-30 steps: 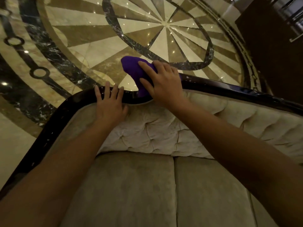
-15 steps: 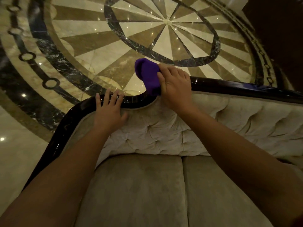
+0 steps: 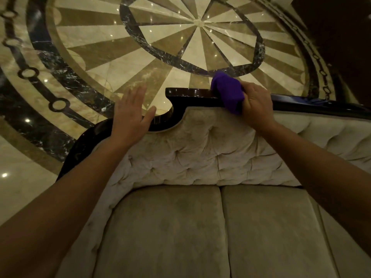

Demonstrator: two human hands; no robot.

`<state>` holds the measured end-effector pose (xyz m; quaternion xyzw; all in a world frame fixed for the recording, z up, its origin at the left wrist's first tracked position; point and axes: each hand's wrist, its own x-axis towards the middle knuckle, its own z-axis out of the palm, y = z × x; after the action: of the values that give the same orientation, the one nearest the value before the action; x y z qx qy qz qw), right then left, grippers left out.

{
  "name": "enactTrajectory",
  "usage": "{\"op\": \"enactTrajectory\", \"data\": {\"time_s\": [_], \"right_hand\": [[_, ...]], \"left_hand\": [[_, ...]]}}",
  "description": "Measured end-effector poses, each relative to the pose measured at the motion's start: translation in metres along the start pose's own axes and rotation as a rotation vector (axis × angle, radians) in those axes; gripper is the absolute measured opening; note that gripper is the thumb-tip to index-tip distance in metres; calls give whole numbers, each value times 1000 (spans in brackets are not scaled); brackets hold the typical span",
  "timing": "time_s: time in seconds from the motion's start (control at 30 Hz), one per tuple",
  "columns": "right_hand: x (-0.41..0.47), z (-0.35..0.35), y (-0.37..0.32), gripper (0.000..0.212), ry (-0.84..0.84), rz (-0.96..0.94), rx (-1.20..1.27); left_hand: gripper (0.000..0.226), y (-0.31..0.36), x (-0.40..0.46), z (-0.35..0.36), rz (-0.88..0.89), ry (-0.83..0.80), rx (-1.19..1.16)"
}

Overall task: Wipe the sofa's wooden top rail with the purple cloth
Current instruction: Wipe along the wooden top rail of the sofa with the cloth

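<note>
The sofa's dark glossy wooden top rail (image 3: 192, 96) runs along the tufted beige backrest (image 3: 200, 153), dipping in a curve at the left. The purple cloth (image 3: 227, 91) is bunched over the rail's raised part, and my right hand (image 3: 256, 105) grips it from the right, pressing it on the wood. My left hand (image 3: 130, 115) hovers flat with fingers spread over the rail's lower curved section; whether it touches the wood is unclear.
Two beige seat cushions (image 3: 220, 233) fill the foreground. Behind the sofa lies a polished marble floor (image 3: 160, 41) with a starburst inlay and dark rings. A dark wall or furniture (image 3: 341, 37) stands at the upper right.
My right hand has slid the purple cloth rightward along the rail onto its raised part. My left hand has lifted from gripping the rail and opened flat.
</note>
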<state>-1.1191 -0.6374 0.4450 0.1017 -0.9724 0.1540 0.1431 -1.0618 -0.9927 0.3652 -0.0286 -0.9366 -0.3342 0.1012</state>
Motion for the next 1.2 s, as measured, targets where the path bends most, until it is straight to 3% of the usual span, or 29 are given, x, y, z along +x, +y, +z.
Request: {"op": "enactTrajectory", "data": {"time_s": [0.07, 0.13, 0.2, 0.27, 0.33, 0.4, 0.53, 0.7, 0.8, 0.87, 0.93, 1.07, 1.2], "right_hand": [[6, -7, -17, 50, -30, 110, 152], [14, -7, -36, 47, -62, 224, 276], [16, 3, -62, 44, -91, 213, 195], [14, 7, -75, 66, -79, 226, 50], [13, 23, -90, 82, -86, 213, -85], [17, 28, -92, 82, -54, 185, -142], [6, 26, -55, 62, 34, 25, -122], [-8, 8, -5, 52, 42, -25, -135], [-9, -20, 53, 46, 45, -12, -135], [-10, -37, 96, 43, 62, 12, -144], [-12, -54, 140, 42, 47, 41, -171], [-16, -88, 221, 39, 8, 147, -192], [-8, -86, 211, 53, 53, 31, -32]], "left_hand": [[68, 42, 19, -10, 184, 111, 88], [70, 81, 35, -5, 266, 76, 156], [75, 99, 34, 9, 245, -90, 192], [88, 110, 31, 32, 233, -194, 320], [98, 98, 27, 42, 201, -162, 382], [102, 89, 32, 42, 196, -111, 395], [100, 89, 33, 49, 219, -113, 418], [83, 96, 36, 42, 144, -141, 363], [85, 130, 34, 48, -15, -99, 396], [84, 171, 38, 68, 22, -80, 452], [81, 220, 42, 102, 140, -109, 450], [78, 261, 44, 146, 85, -74, 453], [82, 251, 49, 149, 108, -35, 528]]}}
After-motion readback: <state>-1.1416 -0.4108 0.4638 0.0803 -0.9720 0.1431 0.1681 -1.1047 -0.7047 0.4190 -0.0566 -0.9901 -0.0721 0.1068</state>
